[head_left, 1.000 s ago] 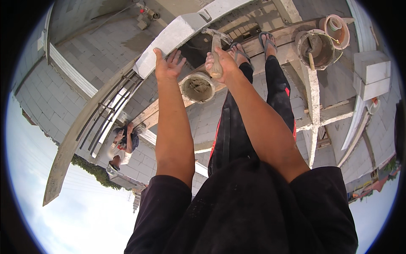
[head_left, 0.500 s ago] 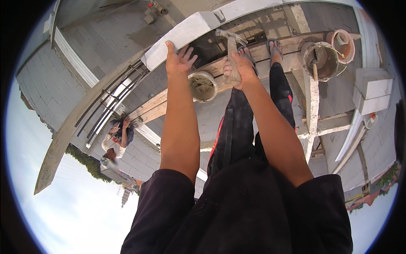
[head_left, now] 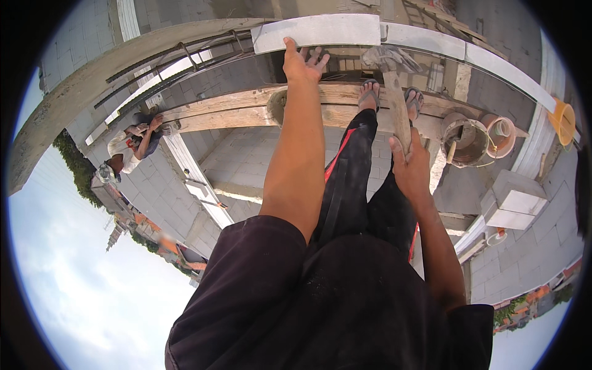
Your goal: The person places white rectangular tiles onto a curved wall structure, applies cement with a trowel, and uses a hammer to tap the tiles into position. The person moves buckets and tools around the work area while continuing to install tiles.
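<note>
The long white block [head_left: 317,31] lies crosswise atop the wall; my left hand [head_left: 302,61] rests on it, fingers spread. My right hand [head_left: 410,166] grips the hammer [head_left: 394,92] handle, head pointing away toward the block.

Honestly can't spot any packages, labels, signs or screens here. Nothing boxed or wrapped, nothing printed, no display of any kind shows up anywhere in the head view.
</note>
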A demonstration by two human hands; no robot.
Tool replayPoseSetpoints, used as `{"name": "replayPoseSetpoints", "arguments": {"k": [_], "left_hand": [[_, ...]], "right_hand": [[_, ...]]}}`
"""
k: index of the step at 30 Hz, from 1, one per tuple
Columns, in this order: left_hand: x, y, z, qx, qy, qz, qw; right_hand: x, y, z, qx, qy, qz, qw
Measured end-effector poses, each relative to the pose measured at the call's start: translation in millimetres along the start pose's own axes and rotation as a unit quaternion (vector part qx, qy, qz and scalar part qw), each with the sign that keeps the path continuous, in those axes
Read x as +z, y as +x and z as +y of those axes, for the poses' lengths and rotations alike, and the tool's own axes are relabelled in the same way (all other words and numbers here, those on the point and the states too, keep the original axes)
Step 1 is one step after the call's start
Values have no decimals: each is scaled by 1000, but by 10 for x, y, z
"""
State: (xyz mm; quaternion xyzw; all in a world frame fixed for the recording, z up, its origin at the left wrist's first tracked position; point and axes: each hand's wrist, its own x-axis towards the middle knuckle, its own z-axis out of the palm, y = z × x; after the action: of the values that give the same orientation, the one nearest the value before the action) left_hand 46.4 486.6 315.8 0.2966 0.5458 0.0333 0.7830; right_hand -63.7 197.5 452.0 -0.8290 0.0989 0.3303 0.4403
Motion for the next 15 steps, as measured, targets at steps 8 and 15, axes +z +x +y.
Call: {"name": "replayPoseSetpoints", "arguments": {"k": [8,15], "left_hand": [[101,211,13,-4,-73,32,997],[316,-429,23,113,263,176,942]], "right_hand": [[287,865,-232,-76,-158,4,985],[395,719,103,-151,-65,91,982]]}}
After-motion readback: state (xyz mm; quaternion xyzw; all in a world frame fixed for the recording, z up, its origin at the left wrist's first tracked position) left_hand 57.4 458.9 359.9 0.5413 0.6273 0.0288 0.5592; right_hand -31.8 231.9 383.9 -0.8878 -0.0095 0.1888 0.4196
